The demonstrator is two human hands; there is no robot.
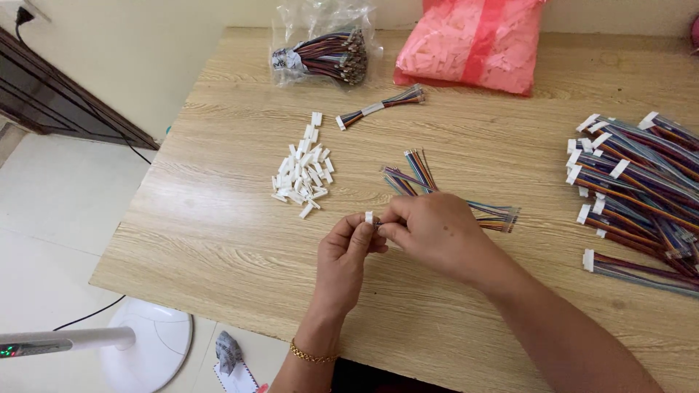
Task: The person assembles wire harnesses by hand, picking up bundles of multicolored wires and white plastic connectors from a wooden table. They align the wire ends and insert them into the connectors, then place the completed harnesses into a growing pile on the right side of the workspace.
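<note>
- Left hand [348, 247] pinches a small white plastic connector [369, 217] between thumb and fingertips, held above the wooden counter [218, 240].
- Right hand [435, 231] is closed on the near end of a multicoloured wire bundle [495, 215]; the wire tips meet the connector where the two hands touch.
- Landmark: the pile of loose white connectors [302, 175]. The held connector sits just below and right of that pile, near the counter's front half.
- More loose wires [415, 169] lie right of the pile, fanned out behind the right hand.
- A single finished cable [380, 106] lies beyond the pile; a clear bag of cables [328, 54] and a pink bag [477, 44] sit further back.
- A large stack of finished cables [633, 189] lies far right of the pile.
- Judgement: a clean fit likely needs wire tips held flat and squarely aligned with the connector's opening, with the connector gripped by its sides so the slot stays unobstructed.
- Wire seating depth cannot be told; fingers cover the joint.
</note>
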